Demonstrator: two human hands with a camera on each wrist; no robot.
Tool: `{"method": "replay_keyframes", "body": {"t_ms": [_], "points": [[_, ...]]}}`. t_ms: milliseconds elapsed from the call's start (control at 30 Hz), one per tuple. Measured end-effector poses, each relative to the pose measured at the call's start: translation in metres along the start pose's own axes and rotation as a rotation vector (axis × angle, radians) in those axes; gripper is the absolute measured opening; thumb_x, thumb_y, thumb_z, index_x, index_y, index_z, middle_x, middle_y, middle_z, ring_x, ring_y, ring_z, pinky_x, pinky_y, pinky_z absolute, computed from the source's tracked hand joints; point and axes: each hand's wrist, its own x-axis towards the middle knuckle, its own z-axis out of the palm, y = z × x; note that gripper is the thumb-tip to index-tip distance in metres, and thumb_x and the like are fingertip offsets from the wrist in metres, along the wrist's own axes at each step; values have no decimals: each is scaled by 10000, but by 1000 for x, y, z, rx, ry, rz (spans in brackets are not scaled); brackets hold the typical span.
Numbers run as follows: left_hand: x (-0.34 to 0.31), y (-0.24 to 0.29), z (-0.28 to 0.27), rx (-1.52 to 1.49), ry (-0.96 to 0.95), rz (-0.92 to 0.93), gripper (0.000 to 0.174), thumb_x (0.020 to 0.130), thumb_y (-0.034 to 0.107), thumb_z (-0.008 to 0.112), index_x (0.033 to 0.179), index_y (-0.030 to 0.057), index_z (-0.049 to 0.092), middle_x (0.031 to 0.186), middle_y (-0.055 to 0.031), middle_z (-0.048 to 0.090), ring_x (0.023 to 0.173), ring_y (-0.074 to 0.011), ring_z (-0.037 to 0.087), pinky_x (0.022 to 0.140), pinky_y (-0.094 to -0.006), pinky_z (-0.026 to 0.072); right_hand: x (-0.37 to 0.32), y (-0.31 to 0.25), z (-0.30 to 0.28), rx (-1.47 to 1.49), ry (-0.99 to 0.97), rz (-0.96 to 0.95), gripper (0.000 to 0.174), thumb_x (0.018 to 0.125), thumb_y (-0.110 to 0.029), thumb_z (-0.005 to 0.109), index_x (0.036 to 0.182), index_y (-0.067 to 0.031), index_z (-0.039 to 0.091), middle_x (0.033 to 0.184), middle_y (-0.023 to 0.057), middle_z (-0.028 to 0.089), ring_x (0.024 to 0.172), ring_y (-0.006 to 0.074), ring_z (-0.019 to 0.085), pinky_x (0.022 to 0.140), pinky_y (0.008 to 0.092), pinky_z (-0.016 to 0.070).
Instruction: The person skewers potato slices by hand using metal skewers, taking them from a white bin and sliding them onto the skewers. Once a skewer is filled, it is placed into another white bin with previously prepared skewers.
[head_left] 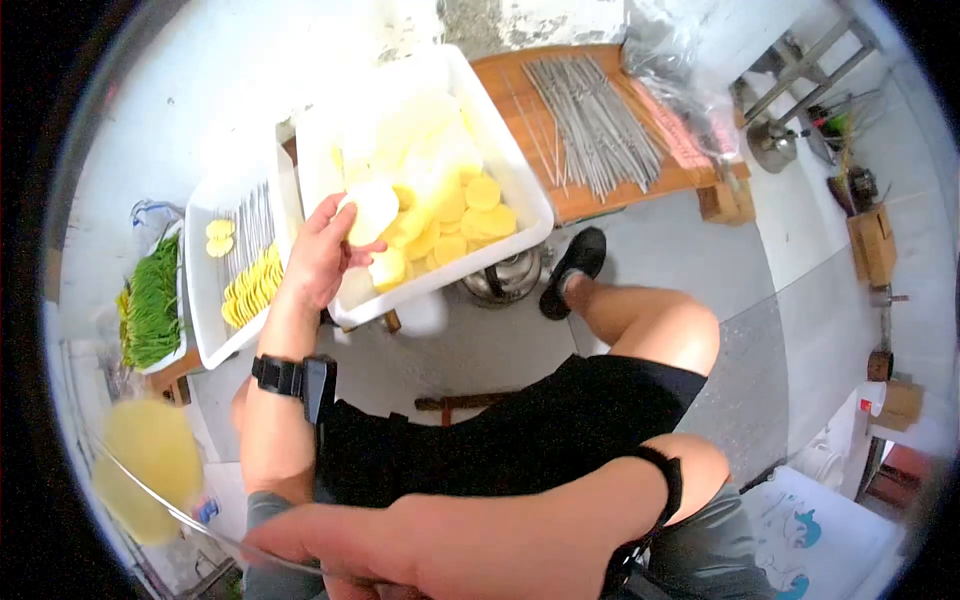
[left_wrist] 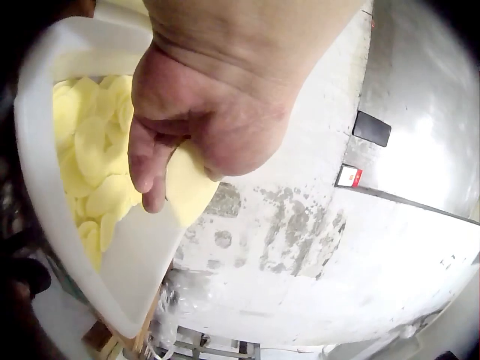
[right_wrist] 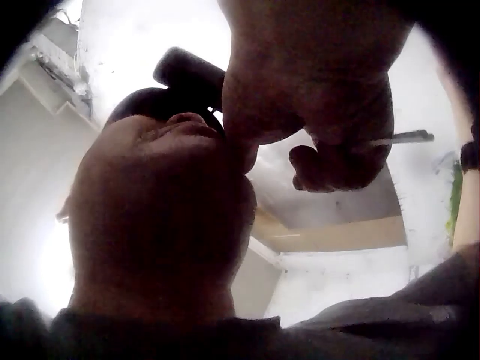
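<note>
My left hand (head_left: pixel 328 245) reaches over the large white tray (head_left: pixel 533 215) of yellow slices and pinches a pale round slice (head_left: pixel 372 212). The left wrist view shows this hand (left_wrist: pixel 214 112) with a slice (left_wrist: pixel 187 185) between thumb and fingers. Close to the camera, my right hand (head_left: pixel 430 545) has its fingers curled round a thin skewer (head_left: pixel 160 495). A blurred yellow disc (head_left: pixel 150 470) appears at the skewer's far end. Dark in the right wrist view, the right hand (right_wrist: pixel 322 127) is near the person's head, a piece of skewer (right_wrist: pixel 412 137) sticking out.
Left of the large tray, a smaller white tray (head_left: pixel 207 335) holds skewers and rows of threaded slices (head_left: pixel 255 287). Green vegetables (head_left: pixel 152 305) lie farther left. Loose grey skewers (head_left: pixel 595 120) rest on a wooden board (head_left: pixel 515 95); a metal kettle (head_left: pixel 505 280) stands below the tray.
</note>
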Motion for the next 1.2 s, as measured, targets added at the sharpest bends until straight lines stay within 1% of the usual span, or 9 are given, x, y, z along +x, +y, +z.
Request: {"method": "replay_keyframes", "body": {"t_ms": [100,233,300,367,433,467,633,833,1200], "points": [[4,-8,-11,-5,-42,20,304,985,213,458,1238,46,473,1024,-93,643,647,-144,641,519,-203,475,14,41,11,93,-7,-262,827,703,-332,821,1295,56,393,761,69,602,547,123,550,474,228,427],[1,-10,-21,-87,1,40,292,969,191,494,1225,50,479,987,-74,645,622,-120,619,509,-197,453,15,47,6,-7,-9,-242,853,707,-347,816,1318,55,375,762,67,607,594,128,584,502,216,448],[-4,-10,-32,-87,74,65,283,944,157,537,1204,54,491,965,-62,642,599,-115,598,507,-192,436,19,54,-1,-129,55,7,517,898,-107,601,1358,-52,370,842,79,559,728,93,532,637,233,444],[-7,-10,-43,-129,108,75,278,935,142,550,1193,52,496,951,-59,641,589,-111,588,506,-189,433,22,87,-18,-328,330,-206,281,953,-134,513,1205,-15,546,807,45,585,726,73,538,670,239,461],[-10,-13,-53,-188,113,88,260,926,127,565,1167,46,510,921,-50,639,574,-96,564,506,-187,429,17,94,-40,-187,541,-27,263,963,-121,485,1194,-26,566,754,-2,568,695,64,517,639,235,460],[-12,-13,-53,-192,127,92,260,926,127,565,1167,46,510,921,-50,639,574,-96,564,506,-187,429,15,101,-53,-359,689,44,257,964,-112,480,1192,-32,565,738,-7,551,678,64,507,617,223,448],[-13,-22,-56,-238,166,80,246,931,138,564,1155,44,525,887,-25,632,605,-71,562,521,-177,429,2,161,-132,-321,1080,-98,177,934,-129,521,1018,22,557,708,55,596,639,110,548,604,256,458],[-7,-26,-49,-220,118,49,307,939,162,556,1212,30,511,983,-42,633,649,-75,570,554,-190,440,-6,168,-167,-287,1176,-59,159,931,-131,523,1013,5,515,682,52,605,569,100,529,538,244,427],[10,-21,-22,-183,48,158,338,931,173,567,1227,25,501,1032,-40,630,724,-102,599,567,-197,421,1,159,-161,-94,1034,-42,118,923,-117,537,999,-36,498,675,50,583,516,86,479,448,220,373]]}}
